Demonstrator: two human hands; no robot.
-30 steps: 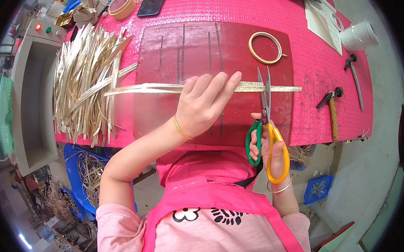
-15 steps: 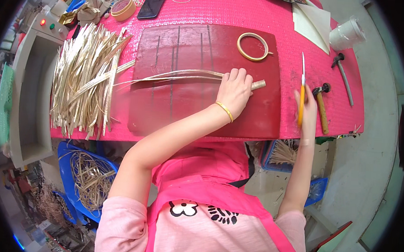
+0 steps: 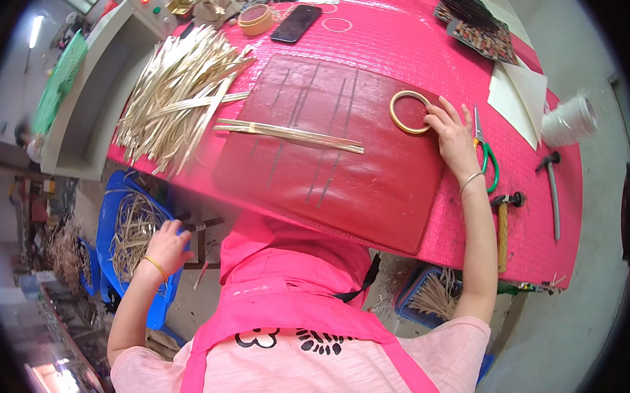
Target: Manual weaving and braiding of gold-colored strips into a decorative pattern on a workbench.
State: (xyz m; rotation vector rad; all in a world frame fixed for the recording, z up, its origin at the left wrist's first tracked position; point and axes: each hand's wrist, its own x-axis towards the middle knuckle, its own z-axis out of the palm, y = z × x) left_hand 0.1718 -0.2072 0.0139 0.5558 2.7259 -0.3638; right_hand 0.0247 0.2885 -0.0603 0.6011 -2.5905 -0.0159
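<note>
Above, we label the bench as seen from the head camera.
Right hand [image 3: 452, 136]: our arm reaches forward over the dark red mat [image 3: 344, 177]; fingers spread and slack, grasping nothing, tips at the ring [image 3: 409, 112].
Ring: flat on the mat's far right corner.
Scissors [image 3: 486, 151]: on the pink table [image 3: 538, 227], just beside our right hand.
Left hand [image 3: 165, 245]: lowered below the table edge, fingers curled at the blue bin [image 3: 110, 223] of strips; we cannot tell its grasp.
Cut strips [image 3: 289, 133]: lying across the mat.

The left hand [image 3: 167, 243] hides whatever its fingers meet in the blue basket [image 3: 110, 216]. The scissors [image 3: 487, 151] lie partly behind the right hand [image 3: 452, 136]; fingertip contact with the ring [image 3: 410, 111] is unclear.
</note>
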